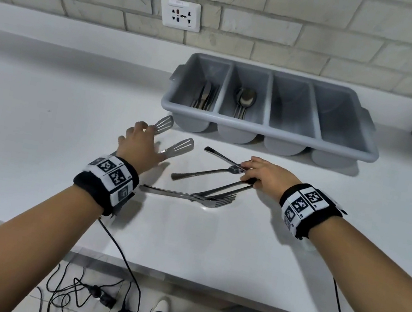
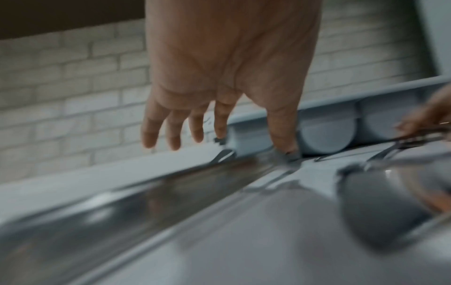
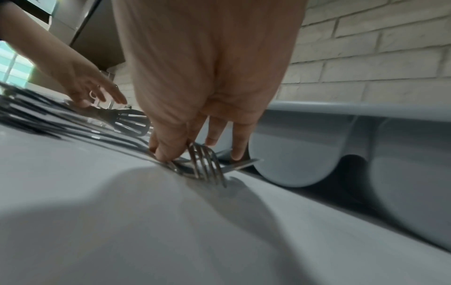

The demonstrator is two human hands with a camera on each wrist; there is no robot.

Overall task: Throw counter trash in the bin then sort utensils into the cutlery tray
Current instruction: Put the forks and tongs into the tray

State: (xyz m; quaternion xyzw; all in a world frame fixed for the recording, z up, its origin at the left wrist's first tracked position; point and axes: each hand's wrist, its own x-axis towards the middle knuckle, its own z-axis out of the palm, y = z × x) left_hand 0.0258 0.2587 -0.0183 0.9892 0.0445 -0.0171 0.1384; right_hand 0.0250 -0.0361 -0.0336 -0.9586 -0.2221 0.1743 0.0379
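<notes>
A grey four-compartment cutlery tray point(image 1: 268, 125) point(image 3: 305, 144) stands at the back of the white counter, with knives point(image 1: 204, 96) in its leftmost compartment and spoons point(image 1: 245, 100) in the second. Several forks point(image 1: 192, 197) lie crossed in front of it. My right hand point(image 1: 245, 171) point(image 3: 175, 154) pinches one fork point(image 3: 207, 167) near its head, tines angled down onto the counter. My left hand point(image 1: 147, 140) point(image 2: 195, 135) hovers with spread, straight fingers over a pair of slotted steel tongs point(image 1: 179, 147) point(image 3: 129, 121), fingertips at or near them.
The tray's two right compartments point(image 1: 317, 109) hold nothing. A wall socket point(image 1: 180, 15) sits in the brick wall behind. Bare white counter point(image 1: 39, 126) stretches to the left. Cables point(image 1: 92, 292) trail on the floor below the counter's front edge.
</notes>
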